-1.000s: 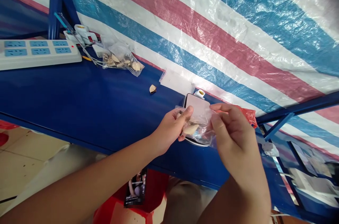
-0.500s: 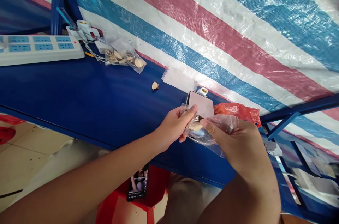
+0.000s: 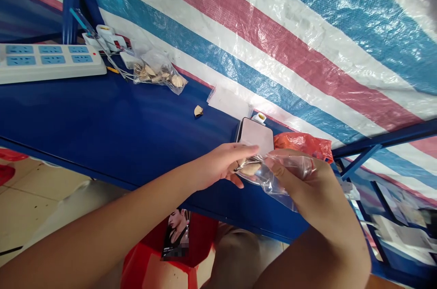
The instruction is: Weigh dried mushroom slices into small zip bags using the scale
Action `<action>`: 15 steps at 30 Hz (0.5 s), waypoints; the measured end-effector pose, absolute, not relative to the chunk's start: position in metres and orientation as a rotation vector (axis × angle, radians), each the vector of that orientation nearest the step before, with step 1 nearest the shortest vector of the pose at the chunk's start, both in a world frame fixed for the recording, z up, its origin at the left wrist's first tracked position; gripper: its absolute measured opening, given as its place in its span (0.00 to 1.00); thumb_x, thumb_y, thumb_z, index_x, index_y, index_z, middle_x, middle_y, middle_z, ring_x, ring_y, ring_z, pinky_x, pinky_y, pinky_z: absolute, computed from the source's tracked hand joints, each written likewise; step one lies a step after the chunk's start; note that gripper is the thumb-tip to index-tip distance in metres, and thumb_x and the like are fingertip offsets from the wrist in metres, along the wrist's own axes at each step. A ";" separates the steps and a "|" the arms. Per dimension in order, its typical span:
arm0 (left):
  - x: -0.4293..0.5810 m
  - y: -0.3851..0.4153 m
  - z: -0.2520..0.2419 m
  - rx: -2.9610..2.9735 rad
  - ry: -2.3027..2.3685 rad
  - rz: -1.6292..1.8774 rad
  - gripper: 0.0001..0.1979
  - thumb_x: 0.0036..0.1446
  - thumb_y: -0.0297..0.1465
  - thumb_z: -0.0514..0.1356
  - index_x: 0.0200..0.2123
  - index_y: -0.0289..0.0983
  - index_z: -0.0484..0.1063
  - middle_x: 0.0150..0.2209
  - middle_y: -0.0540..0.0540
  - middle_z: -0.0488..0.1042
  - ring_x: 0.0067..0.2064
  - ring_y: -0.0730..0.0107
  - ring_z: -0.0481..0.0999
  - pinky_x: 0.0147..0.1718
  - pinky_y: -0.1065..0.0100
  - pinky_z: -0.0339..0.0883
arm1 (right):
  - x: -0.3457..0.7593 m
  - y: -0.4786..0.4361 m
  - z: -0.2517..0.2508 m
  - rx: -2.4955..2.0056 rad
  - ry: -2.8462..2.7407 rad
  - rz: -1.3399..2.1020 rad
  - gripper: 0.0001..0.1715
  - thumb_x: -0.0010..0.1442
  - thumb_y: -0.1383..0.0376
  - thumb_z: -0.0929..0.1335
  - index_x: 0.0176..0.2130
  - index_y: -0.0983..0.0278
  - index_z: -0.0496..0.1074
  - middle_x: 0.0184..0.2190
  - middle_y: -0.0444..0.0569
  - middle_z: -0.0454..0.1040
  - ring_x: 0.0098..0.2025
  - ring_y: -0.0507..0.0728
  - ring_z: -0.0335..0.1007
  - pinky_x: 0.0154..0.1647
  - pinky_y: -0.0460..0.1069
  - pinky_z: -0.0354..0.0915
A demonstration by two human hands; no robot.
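Your clear bag is crinkled and shiny, with a pale beige piece at its left end, held above the near edge of a square pale-topped device. Your right hand pinches the film between thumb and fingers; your left hand has its thumb stretched out, fingers curled below, its grip unclear. Both hands partly cover the device; a red bag lies right, a loose piece farther left
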State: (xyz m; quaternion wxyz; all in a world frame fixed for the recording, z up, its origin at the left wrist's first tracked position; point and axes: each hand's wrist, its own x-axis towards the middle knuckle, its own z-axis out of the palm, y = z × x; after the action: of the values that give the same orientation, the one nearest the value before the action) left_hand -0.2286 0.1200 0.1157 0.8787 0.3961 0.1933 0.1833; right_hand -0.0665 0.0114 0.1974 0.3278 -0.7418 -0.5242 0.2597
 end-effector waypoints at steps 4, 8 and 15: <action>-0.228 0.119 0.118 0.837 0.413 0.407 0.20 0.51 0.41 0.76 0.42 0.37 0.77 0.42 0.44 0.79 0.39 0.66 0.84 0.32 0.70 0.77 | -0.069 0.014 0.201 -1.905 -1.409 0.562 0.20 0.63 0.46 0.74 0.42 0.58 0.85 0.28 0.45 0.79 0.28 0.54 0.72 0.27 0.47 0.68; -0.224 0.128 0.116 0.968 0.444 0.498 0.25 0.53 0.38 0.75 0.51 0.39 0.75 0.48 0.41 0.80 0.42 0.67 0.82 0.40 0.65 0.78 | -0.064 0.023 0.194 -1.857 -1.281 0.516 0.19 0.62 0.48 0.75 0.41 0.60 0.84 0.33 0.48 0.82 0.33 0.57 0.77 0.32 0.49 0.72; -0.227 0.164 0.112 1.281 0.884 0.969 0.18 0.57 0.41 0.69 0.46 0.39 0.73 0.53 0.40 0.78 0.52 0.58 0.79 0.44 0.63 0.72 | -0.026 0.058 0.146 -1.901 -0.942 0.367 0.21 0.54 0.52 0.78 0.38 0.67 0.83 0.34 0.55 0.84 0.36 0.64 0.81 0.35 0.54 0.73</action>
State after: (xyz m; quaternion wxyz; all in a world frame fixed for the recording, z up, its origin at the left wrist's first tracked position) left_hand -0.2274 0.1639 0.1117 0.6086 0.5545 0.3825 0.4193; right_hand -0.0264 0.0583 0.1456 0.4743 -0.7774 -0.3851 0.1499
